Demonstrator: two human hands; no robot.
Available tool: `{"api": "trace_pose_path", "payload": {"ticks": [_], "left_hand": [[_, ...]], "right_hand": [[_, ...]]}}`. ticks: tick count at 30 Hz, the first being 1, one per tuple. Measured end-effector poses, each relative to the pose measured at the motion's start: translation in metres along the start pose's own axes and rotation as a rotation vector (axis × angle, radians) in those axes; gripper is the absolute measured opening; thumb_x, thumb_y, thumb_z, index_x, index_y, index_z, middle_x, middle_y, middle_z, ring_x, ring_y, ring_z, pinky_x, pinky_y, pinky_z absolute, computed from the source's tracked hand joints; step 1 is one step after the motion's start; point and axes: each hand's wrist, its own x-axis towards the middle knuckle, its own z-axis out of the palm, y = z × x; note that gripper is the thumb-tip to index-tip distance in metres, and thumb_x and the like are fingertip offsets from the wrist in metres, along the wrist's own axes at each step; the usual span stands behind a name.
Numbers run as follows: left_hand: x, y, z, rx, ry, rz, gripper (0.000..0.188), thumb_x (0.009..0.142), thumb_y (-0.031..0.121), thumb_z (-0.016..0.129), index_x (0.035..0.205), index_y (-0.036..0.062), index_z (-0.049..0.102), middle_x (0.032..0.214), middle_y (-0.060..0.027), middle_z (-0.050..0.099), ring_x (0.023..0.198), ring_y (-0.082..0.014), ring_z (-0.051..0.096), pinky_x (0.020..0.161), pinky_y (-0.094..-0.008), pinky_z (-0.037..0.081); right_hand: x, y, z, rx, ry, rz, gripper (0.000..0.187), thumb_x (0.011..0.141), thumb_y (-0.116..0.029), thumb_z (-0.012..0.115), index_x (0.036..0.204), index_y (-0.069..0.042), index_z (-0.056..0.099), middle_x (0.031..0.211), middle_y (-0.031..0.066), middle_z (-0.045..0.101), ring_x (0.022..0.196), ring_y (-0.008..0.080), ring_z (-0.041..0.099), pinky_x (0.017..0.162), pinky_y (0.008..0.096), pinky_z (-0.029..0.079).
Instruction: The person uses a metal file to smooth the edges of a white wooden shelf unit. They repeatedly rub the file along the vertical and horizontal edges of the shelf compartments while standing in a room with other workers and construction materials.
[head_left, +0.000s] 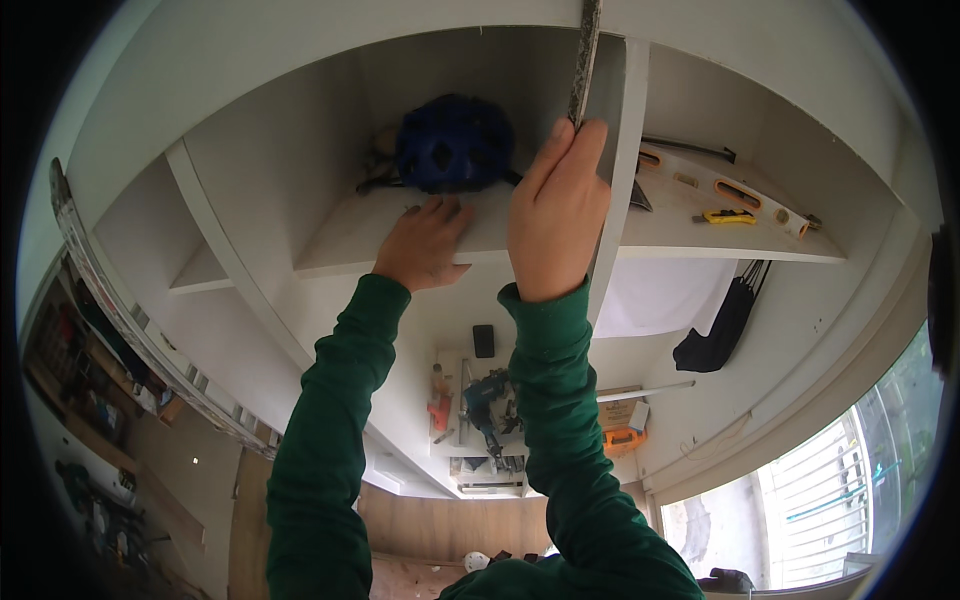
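Observation:
My right hand (560, 215) is closed around the lower end of a narrow, worn metal strip (586, 60), pinched between thumb and fingers. The strip points up past the top board, beside the upright divider (622, 150). On the front of the middle shelf (340, 235) rests my left hand (425, 243), palm down, thumb held apart from the fingers. Just beyond its fingertips sits a dark blue helmet (455, 145) with vents, its straps lying on the shelf. Something small and dark shows by those fingertips, too small to name.
Right of the divider, a shelf holds a white spirit level (735, 190) and a yellow utility knife (728, 216). A black drawstring bag (715, 325) hangs below. Lower down lie a teal power tool (487, 405) and an orange tool (622, 440). A paint-spattered ladder (140, 310) stands at left.

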Motion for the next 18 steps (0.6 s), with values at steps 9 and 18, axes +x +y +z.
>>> {"api": "trace_pose_path", "payload": {"ticks": [9,18], "left_hand": [[0.001,-0.003,0.003,-0.029,0.030,0.028,0.068,0.061,0.027,0.084,0.119,0.0061,0.055,0.116,-0.0122,0.059,0.109,-0.0287,0.058,0.087,-0.0425,0.052],[0.001,-0.003,0.001,-0.009,0.001,0.031,0.066,0.061,0.027,0.083,0.117,0.0064,0.055,0.115,-0.0123,0.059,0.108,-0.0287,0.058,0.086,-0.0423,0.052]], "right_hand": [[0.008,-0.002,0.009,0.059,0.039,0.014,0.022,0.105,-0.021,0.047,0.093,-0.004,0.039,0.050,0.0174,0.051,0.046,0.0398,0.057,0.038,0.0442,0.040],[0.020,-0.012,0.001,0.075,0.081,0.012,0.027,0.107,-0.022,0.041,0.090,-0.001,0.041,0.055,0.0179,0.047,0.046,0.0376,0.050,0.042,0.0399,0.036]]}}
